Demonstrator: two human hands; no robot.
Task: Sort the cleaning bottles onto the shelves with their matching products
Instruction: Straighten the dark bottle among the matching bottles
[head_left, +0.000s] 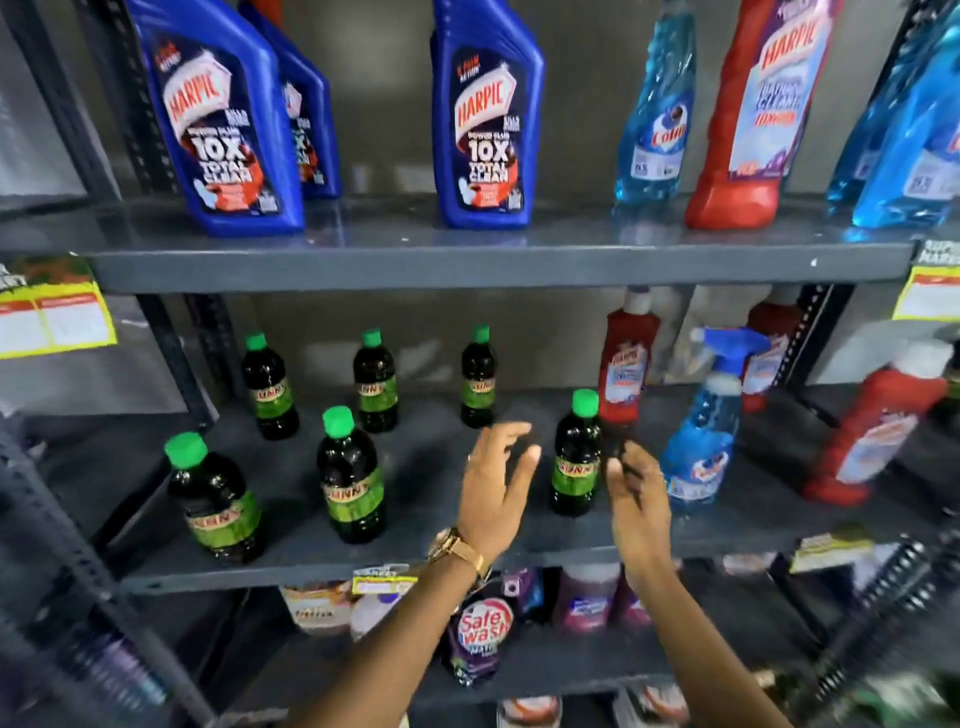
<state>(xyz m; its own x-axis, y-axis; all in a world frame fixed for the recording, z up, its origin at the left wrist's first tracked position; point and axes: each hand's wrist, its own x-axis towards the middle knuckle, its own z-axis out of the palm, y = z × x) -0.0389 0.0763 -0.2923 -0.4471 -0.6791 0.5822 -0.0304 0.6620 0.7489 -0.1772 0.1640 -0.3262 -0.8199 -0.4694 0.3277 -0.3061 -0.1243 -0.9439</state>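
Observation:
A dark Sunny bottle (575, 457) with a green cap stands upright at the front of the middle shelf (363, 569). My left hand (493, 480) is open just left of it, fingers spread, not touching. My right hand (636, 499) is open just right of it, holding nothing. Several more Sunny bottles (350, 475) stand to the left on the same shelf. A blue spray bottle (704, 431) and red Harpic bottles (621, 358) stand to the right. On the top shelf are blue Harpic bottles (485, 114), a red Harpic (753, 119) and blue Colin bottles (657, 114).
A lower shelf holds pouches, among them a Safe Wash pouch (480, 631). Yellow price tags (49, 312) hang at both sides. Grey metal uprights (171, 358) frame the shelves. Bare shelf surface lies between the Sunny bottles.

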